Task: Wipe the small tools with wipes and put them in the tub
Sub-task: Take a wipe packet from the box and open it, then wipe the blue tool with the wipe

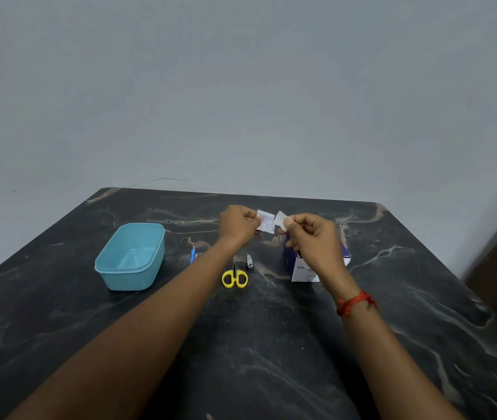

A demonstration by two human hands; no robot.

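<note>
Holding, left grip: your left grip (238, 223) has thumb and fingers curled in a pinch on the left edge of a small white printed sachet (265, 220), raised above the far middle of the table.
Right grip: your right grip (314, 237) pinches a small plain white piece (280, 220) between thumb and forefinger, the other fingers loosely curled. The piece sits just beside the sachet, and you cannot tell whether the two are joined.
Tub: the light blue rectangular plastic tub (126, 278) stands open-topped on the left of the table, well apart from both grips.
Scissors: the small scissors with yellow loop handles (234, 277) lie flat between your forearms, handles toward you, blades pointing away.
Clipper: a small silver nail clipper (249, 262) lies just right of the scissor blades.
Blue tool: a small blue-handled tool (192, 256) lies between the tub and your left forearm, mostly hidden by the arm; you cannot tell what kind it is.
Box: a dark purple and white cardboard box (301, 269) stands behind your right grip, partly covered by it.
Wrist: a red thread band (356, 302) circles your right wrist.
Table: the black marble-patterned table (271, 359) with pale veins meets a plain grey wall (241, 86).
</note>
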